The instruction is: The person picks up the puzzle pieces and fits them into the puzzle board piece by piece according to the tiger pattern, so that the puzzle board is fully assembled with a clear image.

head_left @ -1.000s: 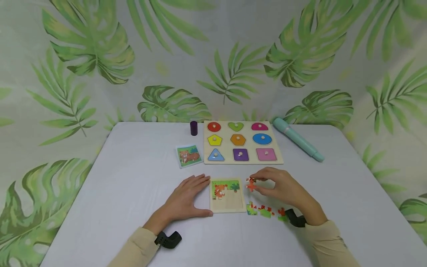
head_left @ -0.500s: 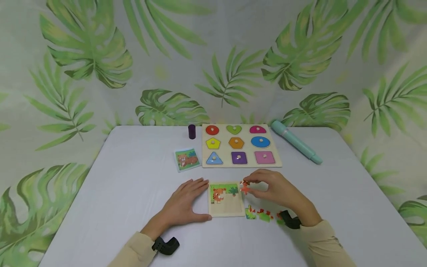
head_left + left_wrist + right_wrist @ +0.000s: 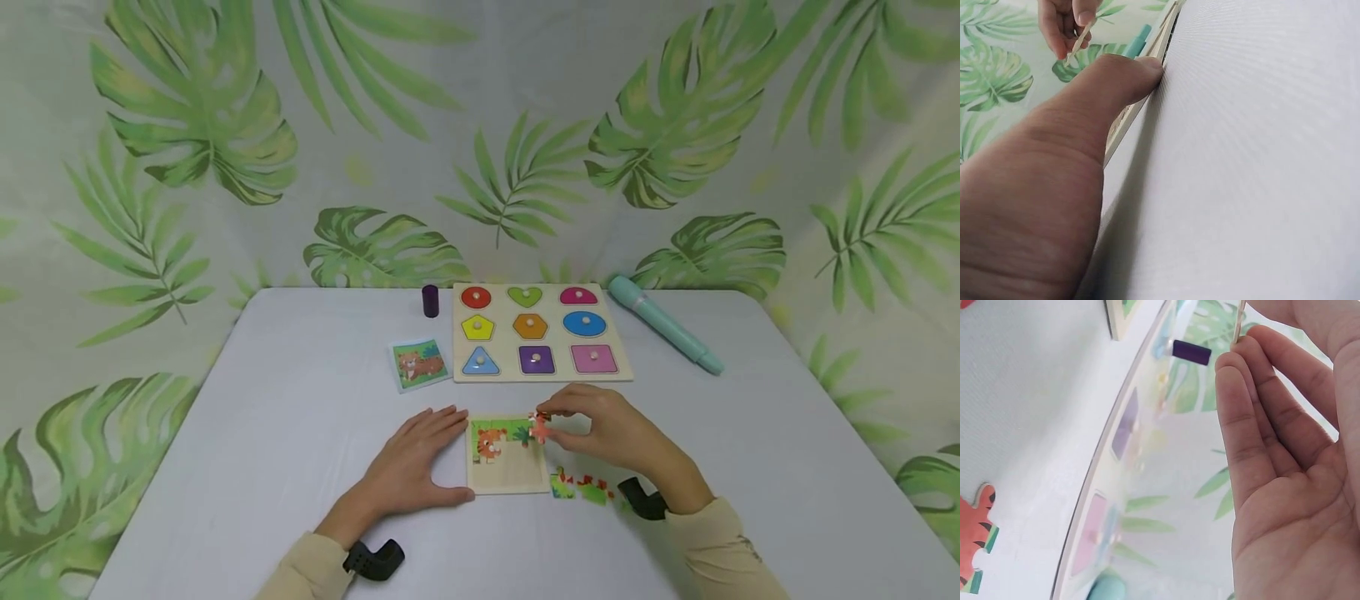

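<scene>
A cloth with big green leaves (image 3: pixel 210 125) hangs behind my white bench (image 3: pixel 315 392). My left hand (image 3: pixel 408 462) lies by the left side of the wooden tray (image 3: pixel 517 478). Its fingers and thumb are spread wide, and the thumb touches the edge near the bottom corner. In the tray I see an orange animal face and a small palm tree; the bottom is bare wood. My right hand (image 3: pixel 615 429) pinches one orange puzzle piece (image 3: pixel 538 429) up in the air, by the tray's top right corner. Loose pieces (image 3: pixel 595 492) lie just right of the tray's bottom corner. Farther back are a picture card (image 3: pixel 420 365), a purple tube (image 3: pixel 431 302), a board of bright shapes (image 3: pixel 505 342) and a mint green stick (image 3: pixel 666 326).
</scene>
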{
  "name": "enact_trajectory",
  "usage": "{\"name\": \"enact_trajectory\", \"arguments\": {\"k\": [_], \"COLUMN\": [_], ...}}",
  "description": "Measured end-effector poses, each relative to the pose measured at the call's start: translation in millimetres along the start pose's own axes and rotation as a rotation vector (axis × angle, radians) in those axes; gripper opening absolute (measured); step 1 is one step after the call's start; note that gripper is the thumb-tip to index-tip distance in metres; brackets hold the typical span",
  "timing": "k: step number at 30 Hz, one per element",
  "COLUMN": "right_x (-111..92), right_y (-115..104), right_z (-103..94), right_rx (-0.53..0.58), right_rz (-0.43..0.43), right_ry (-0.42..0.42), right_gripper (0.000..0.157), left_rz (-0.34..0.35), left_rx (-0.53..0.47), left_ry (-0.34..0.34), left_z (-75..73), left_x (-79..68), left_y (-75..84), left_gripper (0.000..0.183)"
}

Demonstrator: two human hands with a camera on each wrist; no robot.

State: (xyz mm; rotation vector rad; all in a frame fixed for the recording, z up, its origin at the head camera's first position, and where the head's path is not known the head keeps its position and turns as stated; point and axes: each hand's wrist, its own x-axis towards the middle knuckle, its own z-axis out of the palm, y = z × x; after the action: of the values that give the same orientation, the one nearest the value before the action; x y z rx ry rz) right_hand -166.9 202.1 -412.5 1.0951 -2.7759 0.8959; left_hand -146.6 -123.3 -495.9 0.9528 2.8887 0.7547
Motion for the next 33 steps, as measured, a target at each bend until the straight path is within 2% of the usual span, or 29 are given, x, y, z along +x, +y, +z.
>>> {"name": "enact_trajectory", "arguments": {"k": [11, 33], "right_x": [2.3, 6.7], "right_y": [0.7, -6.7], "right_z": [8.3, 19.9], "right_rx": [0.002, 0.043], "right_rz": [0.005, 0.086], "right_ry": [-0.034, -0.052], "right_gripper": [0.032, 0.031], "left_rz": [-0.010, -0.038], "left_rx": [-0.020, -0.011], "left_ry": [0.005, -0.004], "left_z": [-1.5, -1.0], "left_x": [0.4, 1.4], "left_y": [1.1, 2.0], "left_gripper": [0.100, 0.101]}}
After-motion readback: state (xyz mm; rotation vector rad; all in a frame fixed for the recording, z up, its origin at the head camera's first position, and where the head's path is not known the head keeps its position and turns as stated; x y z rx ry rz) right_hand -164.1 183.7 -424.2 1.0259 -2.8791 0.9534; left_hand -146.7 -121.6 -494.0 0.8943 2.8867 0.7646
